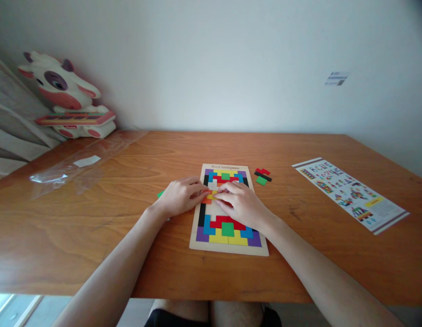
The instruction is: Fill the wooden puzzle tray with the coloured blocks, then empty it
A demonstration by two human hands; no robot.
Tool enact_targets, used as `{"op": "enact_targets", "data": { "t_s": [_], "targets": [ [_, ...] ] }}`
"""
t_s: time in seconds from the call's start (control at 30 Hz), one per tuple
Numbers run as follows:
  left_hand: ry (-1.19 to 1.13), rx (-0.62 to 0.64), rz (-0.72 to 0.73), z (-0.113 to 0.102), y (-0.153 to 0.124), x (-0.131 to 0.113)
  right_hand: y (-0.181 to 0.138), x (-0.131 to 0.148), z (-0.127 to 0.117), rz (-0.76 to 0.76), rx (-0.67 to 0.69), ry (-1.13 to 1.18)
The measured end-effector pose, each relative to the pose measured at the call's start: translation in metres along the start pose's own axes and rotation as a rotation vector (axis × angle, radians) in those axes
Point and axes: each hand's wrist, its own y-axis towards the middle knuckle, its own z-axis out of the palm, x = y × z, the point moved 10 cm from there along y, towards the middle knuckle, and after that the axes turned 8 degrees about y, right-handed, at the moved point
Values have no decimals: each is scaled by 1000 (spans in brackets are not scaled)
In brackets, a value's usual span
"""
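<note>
A pale wooden puzzle board lies on the table, filled with coloured block pieces at its top and bottom and showing bare wood in the middle. My left hand comes over its left edge, fingers closed at an orange puzzle piece. From the other side, my right hand has thumb and fingertips pinched at a yellow puzzle piece touching the orange one. The right hand hides part of the board's middle and right side. A green piece peeks out beside my left hand.
Right of the board lie loose red, black and green pieces. A printed pattern sheet lies farther right. At the left are a clear plastic bag and a cow-shaped toy keyboard against the wall.
</note>
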Motion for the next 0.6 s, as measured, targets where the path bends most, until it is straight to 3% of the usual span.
{"op": "enact_targets", "data": {
  "t_s": [0.23, 0.4, 0.6],
  "targets": [
    [-20, 8, 86, 1, -1, -12, 0, -17, 3, 133, -21, 55],
    [-11, 31, 93, 4, -1, -12, -2, -28, -10, 218, -23, 114],
    [-30, 60, 99, 8, -3, -11, -17, -51, -15, 354, 126, 233]
  ]
}}
